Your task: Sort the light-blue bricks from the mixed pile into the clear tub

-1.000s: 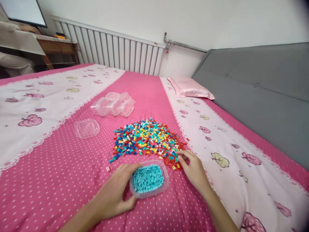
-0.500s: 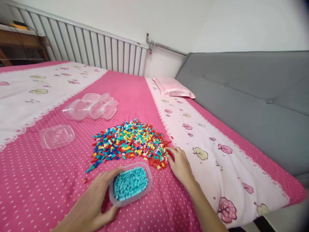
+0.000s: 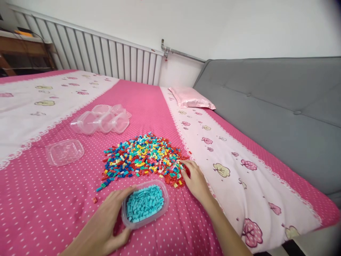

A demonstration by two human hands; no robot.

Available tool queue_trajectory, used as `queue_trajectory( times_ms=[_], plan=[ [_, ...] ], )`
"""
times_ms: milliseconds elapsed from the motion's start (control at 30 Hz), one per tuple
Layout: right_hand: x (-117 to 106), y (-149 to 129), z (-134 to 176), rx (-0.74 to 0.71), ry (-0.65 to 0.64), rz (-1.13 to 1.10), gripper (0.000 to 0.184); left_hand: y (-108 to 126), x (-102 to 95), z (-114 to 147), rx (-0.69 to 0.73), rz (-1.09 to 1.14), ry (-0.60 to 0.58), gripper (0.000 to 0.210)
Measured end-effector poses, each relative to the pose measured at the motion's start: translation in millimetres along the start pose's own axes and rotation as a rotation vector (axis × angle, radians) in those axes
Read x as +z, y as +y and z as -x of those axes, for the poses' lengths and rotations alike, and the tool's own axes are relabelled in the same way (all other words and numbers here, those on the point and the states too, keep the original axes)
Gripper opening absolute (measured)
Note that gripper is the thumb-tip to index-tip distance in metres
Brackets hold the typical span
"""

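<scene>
A clear plastic container [image 3: 165, 206] full of turquoise toy bricks [image 3: 145, 203] stands on the pink dotted bedspread. My left hand [image 3: 110, 213] is wrapped round its left side, fingers on the far rim and thumb at the near corner. Behind it spreads a loose pile of small toy bricks [image 3: 141, 156] in red, blue, yellow, green, white and turquoise. At the pile's right edge is my right hand [image 3: 195, 179], its fingertips reaching among the bricks. A gap shows between its thumb and forefinger; I make out no brick held there.
A single red brick [image 3: 94, 200] lies left of the container. A clear lid [image 3: 65, 153] lies further left, and several clear containers [image 3: 102, 120] are grouped behind the pile. A pink pillow [image 3: 190, 97] rests against the grey headboard [image 3: 266, 89]. A white radiator [image 3: 106, 53] lines the wall.
My right hand has shifted slightly left along the pile's edge. My left hand keeps its grip on the container. The whole view has moved a little.
</scene>
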State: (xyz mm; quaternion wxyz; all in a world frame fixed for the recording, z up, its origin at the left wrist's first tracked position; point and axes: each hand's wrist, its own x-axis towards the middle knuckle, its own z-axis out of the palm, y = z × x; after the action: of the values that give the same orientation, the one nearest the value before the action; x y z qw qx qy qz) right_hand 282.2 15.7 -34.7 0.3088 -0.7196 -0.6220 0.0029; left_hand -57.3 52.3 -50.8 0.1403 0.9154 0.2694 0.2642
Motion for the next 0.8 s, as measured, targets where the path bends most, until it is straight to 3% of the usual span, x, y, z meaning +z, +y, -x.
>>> queue_trajectory(
  times_ms=[333,600,800],
  plan=[
    [17,-17,-49,-0.165,0.056,0.156,0.019,1,0.1,4,-0.007,-0.021,0.008,0.076],
    [21,-18,-45,-0.203,0.088,0.241,0.011,1,2.0,5,-0.022,-0.002,0.007,0.076],
    [2,-33,-39,-0.231,0.148,0.154,0.007,11,-1.5,2,-0.02,0.032,0.016,0.083]
  ],
)
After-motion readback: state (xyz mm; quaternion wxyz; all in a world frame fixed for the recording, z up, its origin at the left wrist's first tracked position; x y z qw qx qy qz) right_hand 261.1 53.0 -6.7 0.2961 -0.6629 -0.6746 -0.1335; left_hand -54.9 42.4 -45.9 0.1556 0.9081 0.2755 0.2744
